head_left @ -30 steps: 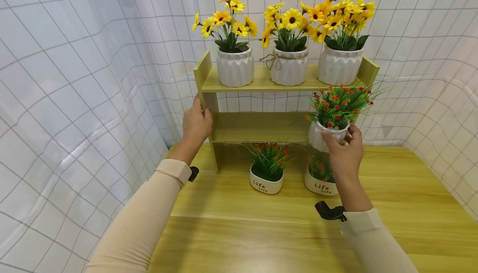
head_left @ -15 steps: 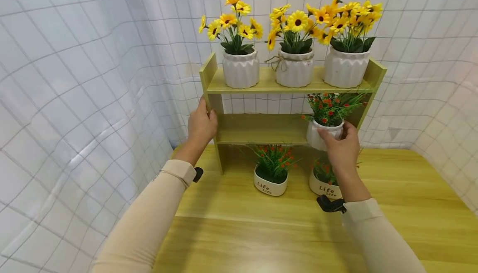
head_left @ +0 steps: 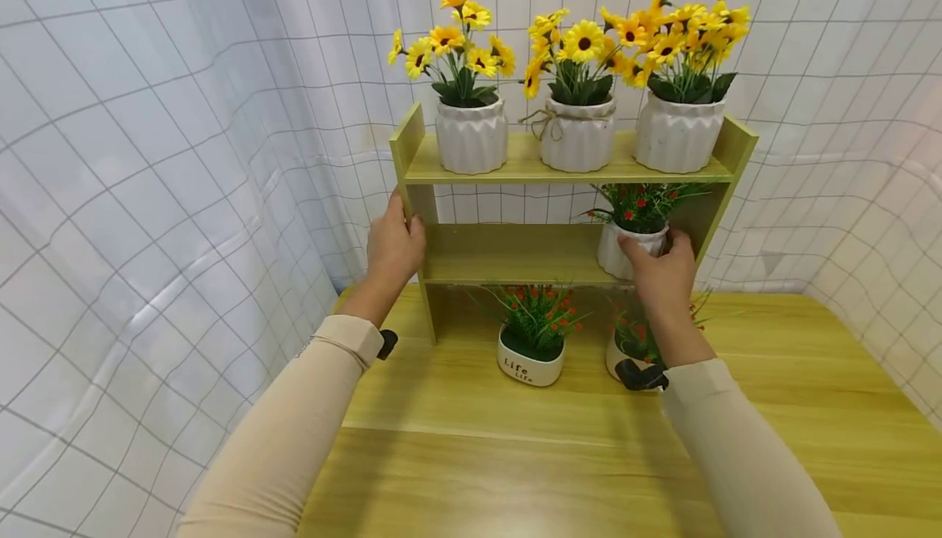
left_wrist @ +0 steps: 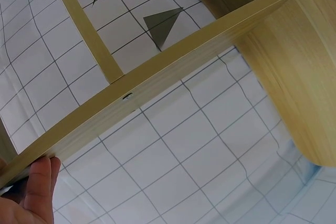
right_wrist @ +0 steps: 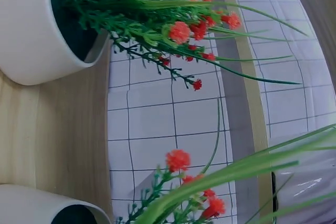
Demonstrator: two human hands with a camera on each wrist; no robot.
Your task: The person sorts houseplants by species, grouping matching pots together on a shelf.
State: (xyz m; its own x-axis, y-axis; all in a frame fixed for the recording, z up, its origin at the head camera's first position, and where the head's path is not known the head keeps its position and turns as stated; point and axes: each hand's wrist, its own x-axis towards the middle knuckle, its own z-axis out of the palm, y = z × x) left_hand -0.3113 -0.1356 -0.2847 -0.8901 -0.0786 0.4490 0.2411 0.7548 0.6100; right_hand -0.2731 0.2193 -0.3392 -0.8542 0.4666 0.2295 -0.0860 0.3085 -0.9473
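Long cream sleeves on show here: left sleeve (head_left: 272, 448) creasing toward the elbow, right sleeve (head_left: 746, 452) smoother, both finished with a broad cuff (head_left: 346, 339), and there, a stubby black wrist piece (head_left: 388, 344) juts from each!

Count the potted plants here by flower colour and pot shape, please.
Yellow-and-orange-flowered plants in white ribbed round pots, on the top level of the light wooden rack: 3
Red-flowered plant in a white ribbed round pot, held by the right hand: 1
Red-flowered plants in low white smooth pots, on the wooden table: 2
Total: 6
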